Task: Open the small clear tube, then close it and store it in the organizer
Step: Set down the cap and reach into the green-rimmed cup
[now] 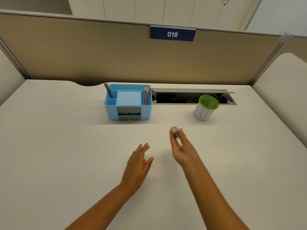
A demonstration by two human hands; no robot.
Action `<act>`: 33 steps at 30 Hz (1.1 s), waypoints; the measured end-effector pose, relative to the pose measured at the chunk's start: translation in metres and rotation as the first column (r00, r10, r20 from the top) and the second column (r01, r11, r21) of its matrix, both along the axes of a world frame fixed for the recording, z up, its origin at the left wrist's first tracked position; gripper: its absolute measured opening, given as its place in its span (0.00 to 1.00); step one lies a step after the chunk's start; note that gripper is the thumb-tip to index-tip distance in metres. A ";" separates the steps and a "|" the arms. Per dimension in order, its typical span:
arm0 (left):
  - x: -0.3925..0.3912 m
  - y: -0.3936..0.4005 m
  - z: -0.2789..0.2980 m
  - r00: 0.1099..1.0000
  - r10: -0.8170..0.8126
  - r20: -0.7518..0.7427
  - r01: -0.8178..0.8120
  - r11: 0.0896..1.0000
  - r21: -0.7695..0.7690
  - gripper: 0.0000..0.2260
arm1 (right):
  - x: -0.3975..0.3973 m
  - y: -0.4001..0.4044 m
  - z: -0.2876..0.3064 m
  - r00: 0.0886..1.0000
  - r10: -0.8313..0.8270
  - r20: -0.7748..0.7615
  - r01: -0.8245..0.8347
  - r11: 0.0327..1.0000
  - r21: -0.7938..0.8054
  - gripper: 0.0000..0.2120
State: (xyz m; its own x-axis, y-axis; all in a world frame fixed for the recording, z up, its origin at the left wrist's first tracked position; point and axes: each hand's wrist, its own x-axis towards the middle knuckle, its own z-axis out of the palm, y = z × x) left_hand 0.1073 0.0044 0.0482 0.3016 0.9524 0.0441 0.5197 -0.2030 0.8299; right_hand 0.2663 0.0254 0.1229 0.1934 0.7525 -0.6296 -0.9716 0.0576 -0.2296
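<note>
The small clear tube [174,131] is pinched between the thumb and fingertips of my right hand [181,147], held above the desk to the right of centre. Whether its cap is on I cannot tell. My left hand [138,161] hovers lower and to the left, fingers spread, holding nothing; a small orange mark shows near its palm. The light blue organizer [110,112] stands behind both hands at the middle of the desk, with a dark pen, a block of note paper and several pencils in its compartments.
A white cup with a green rim [206,108] stands right of the organizer. Behind it lies an open cable slot [191,97] in the white desk [66,146]. A beige partition with a "016" sign [172,34] closes the back.
</note>
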 end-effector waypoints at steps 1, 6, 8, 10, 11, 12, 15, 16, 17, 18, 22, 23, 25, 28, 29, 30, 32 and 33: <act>-0.002 -0.002 -0.003 1.000 0.001 -0.002 -0.001 1.000 -0.002 0.21 | 0.012 0.010 0.004 0.999 -0.027 0.043 0.027 1.000 0.010 0.05; -0.016 -0.007 -0.020 0.996 -0.019 -0.082 0.022 0.999 0.029 0.21 | 0.084 0.061 0.025 0.936 -0.203 0.287 0.186 0.979 0.086 0.08; -0.022 -0.006 -0.028 0.993 -0.012 -0.118 0.017 0.999 0.041 0.24 | 0.114 0.079 0.022 0.893 -0.214 0.396 0.188 0.977 0.104 0.06; -0.026 -0.006 -0.034 0.988 0.007 -0.151 -0.003 1.000 0.026 0.33 | 0.139 0.092 0.017 0.841 -0.213 0.498 0.207 0.976 0.068 0.07; -0.027 -0.005 -0.036 0.985 0.017 -0.174 -0.013 1.000 0.023 0.37 | 0.148 0.097 0.015 0.812 -0.221 0.540 0.241 0.970 0.035 0.13; -0.027 -0.004 -0.038 0.980 0.024 -0.199 -0.018 0.999 0.030 0.39 | 0.156 0.101 0.015 0.789 -0.236 0.567 0.287 0.958 0.000 0.17; -0.025 -0.002 -0.039 0.968 0.025 -0.249 -0.010 0.998 0.061 0.44 | 0.175 0.109 0.013 0.722 -0.183 0.667 0.342 0.933 -0.115 0.21; -0.024 -0.002 -0.039 0.967 0.028 -0.255 -0.012 0.998 0.065 0.44 | 0.181 0.111 0.011 0.712 -0.160 0.684 0.339 0.931 -0.135 0.21; -0.023 -0.001 -0.040 0.965 0.036 -0.259 -0.020 0.998 0.066 0.44 | 0.186 0.114 0.009 0.702 -0.147 0.697 0.337 0.930 -0.144 0.22; -0.023 -0.001 -0.040 0.965 0.046 -0.260 -0.029 0.997 0.069 0.44 | 0.190 0.116 0.006 0.694 -0.127 0.709 0.328 0.932 -0.154 0.22; -0.023 -0.002 -0.046 0.953 0.061 -0.296 -0.028 0.993 0.116 0.41 | 0.205 0.132 -0.003 0.570 -0.093 0.817 0.345 0.929 -0.135 0.23; -0.023 -0.002 -0.048 0.947 0.053 -0.318 -0.012 0.991 0.132 0.39 | 0.207 0.134 -0.003 0.512 -0.063 0.857 0.356 0.923 -0.145 0.24; -0.024 0.000 -0.051 0.931 0.006 -0.364 0.038 0.993 0.113 0.34 | 0.213 0.140 -0.004 0.415 0.014 0.910 0.368 0.912 -0.181 0.25; -0.026 0.002 -0.054 0.912 -0.026 -0.409 0.082 0.989 0.120 0.30 | 0.216 0.144 -0.002 0.337 0.059 0.940 0.383 0.903 -0.194 0.24; -0.026 0.002 -0.054 0.911 -0.028 -0.412 0.084 0.989 0.120 0.29 | 0.215 0.144 0.000 0.332 0.058 0.941 0.385 0.903 -0.191 0.24; -0.026 0.002 -0.054 0.910 -0.027 -0.414 0.086 0.989 0.124 0.29 | 0.215 0.145 0.000 0.326 0.056 0.944 0.383 0.905 -0.186 0.24; -0.025 0.001 -0.055 0.907 -0.027 -0.419 0.090 0.987 0.131 0.28 | 0.215 0.146 0.001 0.313 0.057 0.948 0.381 0.907 -0.180 0.25; -0.025 0.001 -0.055 0.908 -0.022 -0.418 0.087 0.986 0.139 0.28 | 0.214 0.145 0.002 0.299 0.067 0.952 0.378 0.908 -0.183 0.25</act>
